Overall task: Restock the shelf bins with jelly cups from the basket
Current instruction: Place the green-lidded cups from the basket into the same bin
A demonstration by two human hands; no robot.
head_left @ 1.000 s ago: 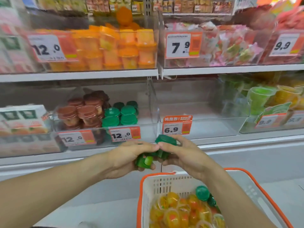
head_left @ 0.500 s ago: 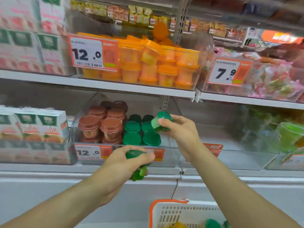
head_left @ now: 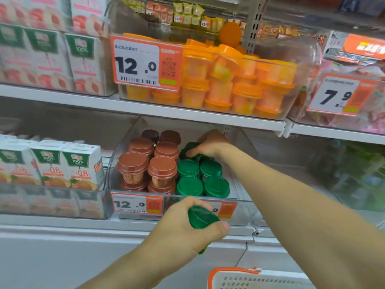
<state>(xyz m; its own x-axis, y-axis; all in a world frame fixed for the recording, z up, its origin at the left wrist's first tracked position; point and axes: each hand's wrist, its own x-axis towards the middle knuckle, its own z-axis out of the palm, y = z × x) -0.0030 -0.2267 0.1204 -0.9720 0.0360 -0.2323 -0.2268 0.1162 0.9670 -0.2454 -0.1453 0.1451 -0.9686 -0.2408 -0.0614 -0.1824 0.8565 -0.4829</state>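
Observation:
A clear shelf bin (head_left: 125, 163) on the lower shelf holds brown-lidded jelly cups (head_left: 162, 166) on its left and green-lidded jelly cups (head_left: 189, 185) on its right. My right hand (head_left: 212, 142) reaches deep into the bin and grips a green jelly cup (head_left: 187, 151) at the back of the green rows. My left hand (head_left: 187, 228) is below the bin's front edge and holds another green jelly cup (head_left: 201, 216), its lid facing up. Only the rim of the white and orange basket (head_left: 233, 272) shows at the bottom.
Above, a bin of orange jelly cups (head_left: 239, 84) carries a 12.0 price tag (head_left: 137, 65). Juice cartons (head_left: 62, 163) fill the bin to the left. A bin of wrapped sweets (head_left: 343, 97) sits at the upper right, and a nearly bare clear bin (head_left: 312, 174) to the right.
My right hand has carried its green cup from in front of the bin to the back of the green rows. My left hand has stayed below the bin with its cup. The view moved closer.

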